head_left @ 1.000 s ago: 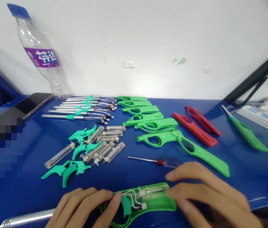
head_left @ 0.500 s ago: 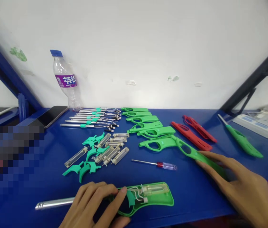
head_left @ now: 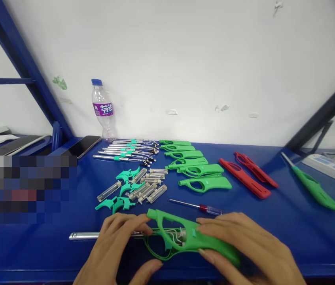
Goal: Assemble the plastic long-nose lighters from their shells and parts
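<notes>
My left hand (head_left: 110,243) steadies an opened utility lighter at the table's front, its fingers over the root of the metal tube (head_left: 84,236) and the thumb below. The lighter's lower green shell half (head_left: 152,252) holds a teal trigger, white wires and a clear fuel tank, which is mostly covered. Closed round the handle of another green shell half (head_left: 189,229), my right hand (head_left: 247,241) keeps it tilted above the lower one. The upper half's narrow end sits beside my left fingertips, and the two halves are not aligned. Just beyond lies a screwdriver (head_left: 210,209).
Behind are several teal triggers (head_left: 107,204), clear fuel tanks (head_left: 157,194), metal tubes with wires (head_left: 110,157) and green shell halves (head_left: 204,184). Red shell halves (head_left: 244,178) and a whole green lighter (head_left: 315,186) lie right. A bottle (head_left: 103,111) and phone (head_left: 81,147) stand back left.
My right hand has brought the green shell half leftward from the right side of the table over the opened lighter. The camera view has shifted, and my left hand stays on the lighter.
</notes>
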Motion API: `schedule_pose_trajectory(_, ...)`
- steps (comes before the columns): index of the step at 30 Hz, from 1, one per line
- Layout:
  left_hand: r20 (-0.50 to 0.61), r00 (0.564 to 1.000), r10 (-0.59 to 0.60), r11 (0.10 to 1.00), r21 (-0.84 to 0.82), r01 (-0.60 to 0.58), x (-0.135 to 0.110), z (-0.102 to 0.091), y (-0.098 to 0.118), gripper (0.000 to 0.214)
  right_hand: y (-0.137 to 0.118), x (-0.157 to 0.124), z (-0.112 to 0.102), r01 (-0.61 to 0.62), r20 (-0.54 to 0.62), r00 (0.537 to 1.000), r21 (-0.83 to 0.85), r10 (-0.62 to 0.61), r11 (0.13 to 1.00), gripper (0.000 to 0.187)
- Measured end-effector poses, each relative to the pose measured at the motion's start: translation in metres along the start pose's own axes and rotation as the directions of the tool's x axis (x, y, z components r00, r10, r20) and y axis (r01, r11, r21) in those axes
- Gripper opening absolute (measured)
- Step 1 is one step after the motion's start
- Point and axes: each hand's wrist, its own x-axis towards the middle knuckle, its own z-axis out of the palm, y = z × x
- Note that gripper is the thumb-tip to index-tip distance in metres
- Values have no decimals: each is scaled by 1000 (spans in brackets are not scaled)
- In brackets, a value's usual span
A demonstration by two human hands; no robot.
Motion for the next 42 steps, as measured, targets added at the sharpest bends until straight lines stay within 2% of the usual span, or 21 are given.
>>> schedule_pose_trajectory(4, -45, 991, -124, 987, -111, 118, -2, -7, -2, 29, 0, 4, 8, -3, -7, 1000, 37, 4, 999, 14)
schedule_pose_trajectory(7, -91, 977, -193, 970, -166, 176, 0, -10, 0, 21, 2, 0, 14, -2, 37, 999, 77, -1, 997, 14)
schedule_pose_trajectory(12, -167, 978, -127, 988, -110, 109, 6, -9, 6, 17, 1, -4, 24, 2, 83, 997, 115, -11, 993, 13)
schedule_pose_trajectory(20, -107, 993, -44, 999, -16, 43, 1, 1, 5, 19, 2, -17, 44, -44, 136, 990, 80, 33, 996, 22)
schedule_pose_trajectory(27, -52, 995, 85, 985, 157, -76, 8, 3, 9, 19, 2, -21, 45, -81, 129, 989, 88, 69, 993, 25)
schedule_pose_trajectory(37, -67, 987, 147, 985, 101, -140, 7, 0, 7, 30, 1, -21, 44, -58, 155, 987, 49, 50, 997, 24)
schedule_pose_trajectory(42, -22, 991, 134, 988, 77, -132, 5, -2, 2, 34, 3, -21, 45, -59, 195, 980, 65, 45, 996, 28)
